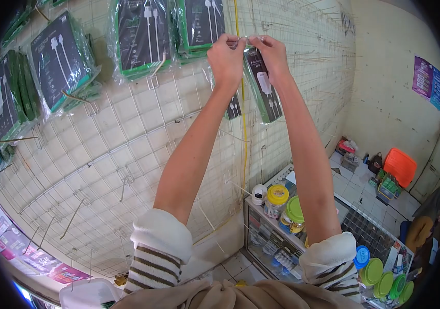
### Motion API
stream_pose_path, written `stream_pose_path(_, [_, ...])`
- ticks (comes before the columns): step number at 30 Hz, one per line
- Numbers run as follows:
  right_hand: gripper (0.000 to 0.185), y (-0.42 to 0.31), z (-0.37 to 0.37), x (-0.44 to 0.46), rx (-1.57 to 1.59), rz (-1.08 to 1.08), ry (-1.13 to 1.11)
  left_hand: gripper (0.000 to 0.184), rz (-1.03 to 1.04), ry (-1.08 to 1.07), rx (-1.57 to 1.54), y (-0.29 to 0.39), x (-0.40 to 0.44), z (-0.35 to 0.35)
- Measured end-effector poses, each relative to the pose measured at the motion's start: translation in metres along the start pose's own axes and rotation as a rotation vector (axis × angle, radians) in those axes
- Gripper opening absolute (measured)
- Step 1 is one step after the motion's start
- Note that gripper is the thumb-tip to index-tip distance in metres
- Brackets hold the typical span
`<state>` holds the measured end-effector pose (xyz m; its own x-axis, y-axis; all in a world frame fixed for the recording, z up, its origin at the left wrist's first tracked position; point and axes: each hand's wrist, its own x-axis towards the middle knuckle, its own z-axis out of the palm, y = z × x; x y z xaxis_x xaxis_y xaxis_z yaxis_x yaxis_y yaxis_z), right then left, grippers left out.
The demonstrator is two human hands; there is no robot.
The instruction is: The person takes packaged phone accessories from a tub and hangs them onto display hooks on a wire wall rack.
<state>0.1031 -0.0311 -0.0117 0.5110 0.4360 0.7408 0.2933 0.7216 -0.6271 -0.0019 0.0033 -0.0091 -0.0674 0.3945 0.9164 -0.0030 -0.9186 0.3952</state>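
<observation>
Both hands are raised to the wire grid wall, fingertips close together. My right hand (pixel 272 59) is closed on the top of a slim black-and-green charger package (pixel 264 85) in clear plastic, which hangs down tilted. My left hand (pixel 227 59) pinches right beside it, at the height of the package's top; what sits between its fingertips is too small to tell. Below that hand, a second small package (pixel 233 106) with a cable picture hangs partly hidden behind my left wrist. Boxed cable packs (pixel 145 36) hang just to the left.
The wire grid (pixel 111 139) carries protruding hooks (pixel 73 219). More bagged cable packs (pixel 57 62) hang at upper left. Below right stand a glass display case (pixel 276 242), lidded jars (pixel 277 194) and a white camera (pixel 259 193). An orange-red plastic item (pixel 400 166) is farther back.
</observation>
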Motion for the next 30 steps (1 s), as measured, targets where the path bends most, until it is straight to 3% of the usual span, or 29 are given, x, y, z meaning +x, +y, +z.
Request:
stream_pose_path(3, [0.019, 0.005, 0.005, 0.001, 0.09, 0.046, -0.036, 0.029, -0.022, 0.013, 0.02, -0.002, 0.002, 0.001])
stream_pose_path(9, [0.023, 0.011, 0.008, 0.009, -0.166, -0.011, -0.065, 0.031, -0.061, -0.017, 0.077, -0.005, 0.008, 0.003])
stream_pose_path(14, [0.022, 0.028, 0.012, 0.009, -0.325, -0.131, 0.117, 0.022, -0.038, -0.004, 0.051, -0.007, -0.002, 0.011])
stream_pose_path(18, [0.022, 0.033, 0.016, 0.016, -0.324, -0.127, 0.091, 0.021, -0.032, 0.012, 0.037, -0.008, 0.0, 0.013])
stream_pose_path(21, [0.021, 0.033, 0.017, 0.013, -0.189, -0.119, 0.038, 0.022, 0.037, 0.059, 0.091, -0.012, -0.001, 0.011])
stream_pose_path(23, [0.02, 0.028, 0.011, 0.004, 0.154, 0.059, -0.107, 0.023, 0.011, 0.041, 0.08, -0.015, -0.003, 0.009])
stream_pose_path(24, [0.02, 0.021, 0.008, -0.002, 0.152, 0.05, -0.106, 0.024, -0.018, 0.019, 0.069, -0.014, -0.001, 0.009])
stream_pose_path(26, [0.017, 0.007, 0.001, -0.012, 0.485, 0.144, -0.234, 0.025, -0.027, -0.004, 0.066, -0.012, 0.002, 0.007])
stream_pose_path(30, [0.016, 0.0, -0.007, -0.011, 0.427, 0.167, -0.301, 0.028, -0.019, -0.077, 0.043, -0.012, 0.007, 0.002])
